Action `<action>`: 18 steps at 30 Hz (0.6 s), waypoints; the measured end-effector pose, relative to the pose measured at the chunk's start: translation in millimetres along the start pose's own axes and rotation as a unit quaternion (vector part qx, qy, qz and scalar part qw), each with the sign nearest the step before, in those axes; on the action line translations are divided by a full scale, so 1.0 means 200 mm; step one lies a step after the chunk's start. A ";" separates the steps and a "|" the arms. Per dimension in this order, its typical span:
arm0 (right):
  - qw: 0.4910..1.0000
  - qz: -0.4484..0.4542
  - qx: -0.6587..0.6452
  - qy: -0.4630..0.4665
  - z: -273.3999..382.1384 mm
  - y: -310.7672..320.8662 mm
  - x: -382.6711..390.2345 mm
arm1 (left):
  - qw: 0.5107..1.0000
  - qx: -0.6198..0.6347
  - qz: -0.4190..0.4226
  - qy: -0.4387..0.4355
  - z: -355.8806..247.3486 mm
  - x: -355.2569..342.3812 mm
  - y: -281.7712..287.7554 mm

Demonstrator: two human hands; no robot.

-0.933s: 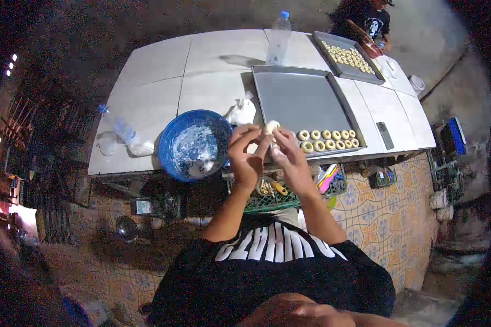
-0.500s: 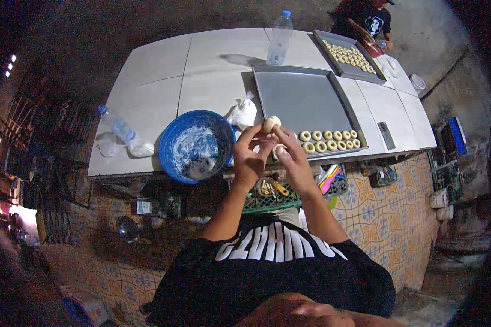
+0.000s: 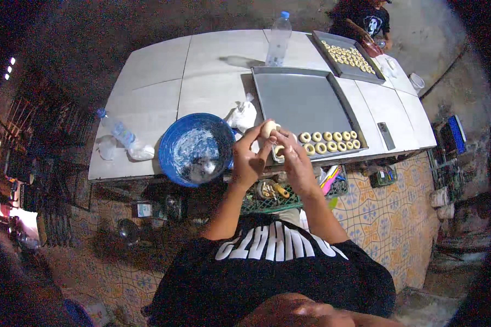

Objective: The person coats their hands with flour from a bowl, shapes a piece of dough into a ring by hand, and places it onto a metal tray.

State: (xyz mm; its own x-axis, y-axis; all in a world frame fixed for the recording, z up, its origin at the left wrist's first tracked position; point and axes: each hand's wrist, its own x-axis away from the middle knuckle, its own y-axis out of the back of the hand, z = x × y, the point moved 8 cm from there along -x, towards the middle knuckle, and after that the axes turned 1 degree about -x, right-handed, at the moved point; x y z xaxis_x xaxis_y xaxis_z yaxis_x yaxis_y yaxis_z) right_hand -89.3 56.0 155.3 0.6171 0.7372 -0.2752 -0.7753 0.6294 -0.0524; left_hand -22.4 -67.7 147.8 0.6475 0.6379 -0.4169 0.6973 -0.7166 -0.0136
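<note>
A small pale piece of dough sits between the fingertips of both my hands, over the near edge of the table. My left hand grips it from the left, thumb and fingers bent round it. From the other side my right hand presses its fingers against the same piece. Whether the dough has a hole cannot be made out. Just beyond my hands lies a large grey metal tray. Dough rings stand in two rows along its near edge; one more ring shows partly behind my right hand.
Left of my hands stands a blue basin dusted with flour, beside a white plastic bag. Plastic bottles stand and lie on the tiled table. A phone rests at right. At the far corner a person works by another tray.
My fingers have shifted slightly round the dough, which has moved a little nearer and to the left. The ring behind my right hand shows more now.
</note>
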 end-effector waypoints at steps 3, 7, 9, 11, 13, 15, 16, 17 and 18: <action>1.000 -0.005 -0.004 -0.023 -0.02 0.01 -0.01 | 1.000 -0.001 -0.001 0.027 0.00 -0.01 0.01; 0.994 0.024 0.080 0.070 0.02 0.01 -0.03 | 1.000 -0.011 0.016 0.003 -0.05 0.00 -0.02; 0.999 -0.007 0.018 -0.039 -0.02 0.04 -0.02 | 0.999 0.018 0.024 0.019 -0.06 0.00 -0.03; 1.000 0.008 -0.001 -0.025 -0.04 0.05 -0.02 | 0.998 0.008 0.062 -0.026 -0.07 0.00 -0.05; 0.991 -0.001 -0.121 -0.048 -0.05 0.04 -0.02 | 0.995 0.019 0.058 -0.075 -0.06 -0.02 -0.05; 0.975 -0.002 -0.202 -0.092 -0.08 0.04 0.01 | 0.989 -0.022 0.068 -0.131 -0.10 -0.02 -0.05; 0.985 0.000 -0.161 -0.058 -0.08 0.06 0.01 | 0.996 -0.001 0.081 -0.047 -0.08 -0.01 -0.05; 0.993 0.001 -0.120 -0.025 -0.07 0.08 0.01 | 0.996 0.000 0.082 -0.047 -0.08 0.00 -0.06; 0.992 -0.026 -0.118 -0.024 -0.08 0.08 0.01 | 0.996 0.013 0.087 -0.034 -0.08 0.00 -0.06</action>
State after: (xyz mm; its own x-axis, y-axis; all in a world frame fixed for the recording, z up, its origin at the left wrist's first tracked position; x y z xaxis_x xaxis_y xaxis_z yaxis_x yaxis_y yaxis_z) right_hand -102.4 62.5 139.6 0.6583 0.7196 -0.2210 -0.7487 0.5956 -0.2910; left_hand -25.6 -55.3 162.5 0.7352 0.4838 -0.4748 0.5673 -0.8225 0.0403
